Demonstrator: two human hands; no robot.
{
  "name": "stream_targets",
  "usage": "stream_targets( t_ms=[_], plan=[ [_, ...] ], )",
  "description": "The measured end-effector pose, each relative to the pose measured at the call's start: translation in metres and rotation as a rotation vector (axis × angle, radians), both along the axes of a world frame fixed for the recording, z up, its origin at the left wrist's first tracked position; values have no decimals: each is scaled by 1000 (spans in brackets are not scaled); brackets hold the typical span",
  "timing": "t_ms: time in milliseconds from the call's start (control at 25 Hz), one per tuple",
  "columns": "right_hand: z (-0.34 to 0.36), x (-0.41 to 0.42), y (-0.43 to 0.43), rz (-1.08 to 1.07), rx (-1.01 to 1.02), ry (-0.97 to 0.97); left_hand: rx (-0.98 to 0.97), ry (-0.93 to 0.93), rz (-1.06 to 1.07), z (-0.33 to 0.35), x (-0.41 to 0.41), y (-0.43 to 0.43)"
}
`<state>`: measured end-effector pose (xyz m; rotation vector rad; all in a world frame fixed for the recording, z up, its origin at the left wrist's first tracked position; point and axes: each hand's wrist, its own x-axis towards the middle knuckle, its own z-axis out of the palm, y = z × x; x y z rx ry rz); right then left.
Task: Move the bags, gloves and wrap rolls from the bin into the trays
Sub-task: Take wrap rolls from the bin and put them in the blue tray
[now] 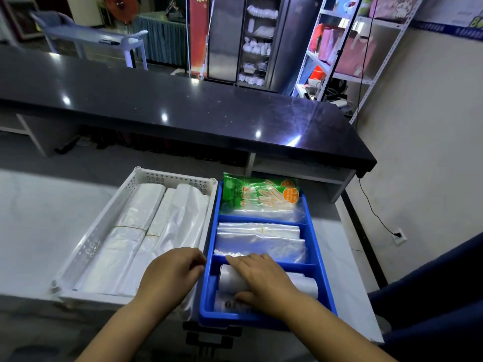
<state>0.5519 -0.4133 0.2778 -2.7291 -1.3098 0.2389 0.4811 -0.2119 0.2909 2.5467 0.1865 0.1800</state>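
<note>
While the wrap roll (pixel 306 285) lies left-to-right, clasped by my right hand (pixel 264 280), my left hand (pixel 170 273) hovers loose and empty just left.

Even indoor light from overhead, nothing harsh. The glossy black counter top (pixel 183 108) catches small white glare dots, plus a streaky flare near its right end. The pale marble-look table (pixel 39 218) looks a bit washed out on the left, and the clear plastic bags (pixel 261 241) have a soft sheen. The room behind is dimmer. Fisheye bends the white metal shelf rack (pixel 321 71), and the forearms (pixel 109 335) at the bottom edge are smeared.
</note>
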Motion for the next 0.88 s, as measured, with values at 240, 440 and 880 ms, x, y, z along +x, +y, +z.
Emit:
stream_targets(
  t_ms=[240,440,880],
  plan=[
    [-10,2,-49,-125,47,16,2,54,-215,-4,16,-27],
    [-10,5,-45,-83,53,3,4,69,-133,-5,20,-35],
    [19,18,26,229,288,-39,23,27,388,3,-80,1]
  ],
)
